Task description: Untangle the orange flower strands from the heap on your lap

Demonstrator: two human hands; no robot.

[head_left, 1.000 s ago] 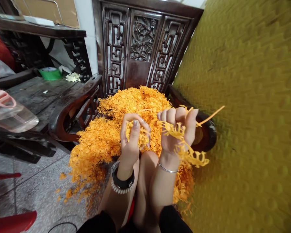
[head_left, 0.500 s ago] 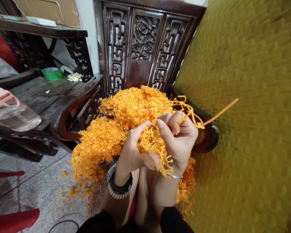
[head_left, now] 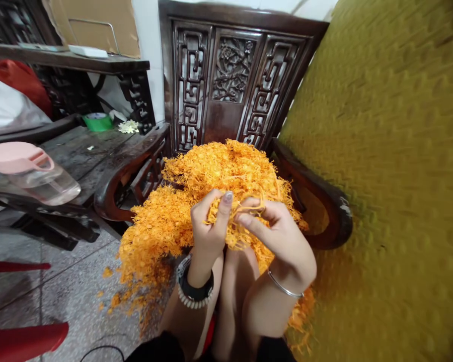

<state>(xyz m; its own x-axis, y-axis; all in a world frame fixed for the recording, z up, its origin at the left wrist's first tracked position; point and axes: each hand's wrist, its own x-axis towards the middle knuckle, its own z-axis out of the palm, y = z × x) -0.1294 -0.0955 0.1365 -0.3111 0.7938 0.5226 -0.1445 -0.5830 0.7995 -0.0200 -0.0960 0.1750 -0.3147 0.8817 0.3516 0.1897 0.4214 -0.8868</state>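
Just in front of my knees, my left hand [head_left: 207,226] is closed around a small bunch of orange, plastic-looking branching strands [head_left: 237,236], its thumb pressing on top. My right hand [head_left: 281,234] pinches a thin orange strand [head_left: 251,207] at the right side of that bunch, with thumb and forefinger close to the left hand. How the strand meets the bunch is partly hidden by fingers. Right behind both hands rises a large heap of the same orange branching pieces [head_left: 215,166], heaped on a dark carved wooden chair [head_left: 226,120].
A pink-lidded clear jug [head_left: 41,176] and green tape roll [head_left: 98,121] stand on a dark wooden bench [head_left: 71,153] at left. The chair's curved armrest [head_left: 340,216] and a yellow textured panel [head_left: 392,166] bound the right. A red plastic stool [head_left: 26,342] is lower left.
My right hand has turned and come down to the left hand's bunch; the long strand no longer sticks out rightward. My left thumb now presses over the bunch. The view has shifted slightly.
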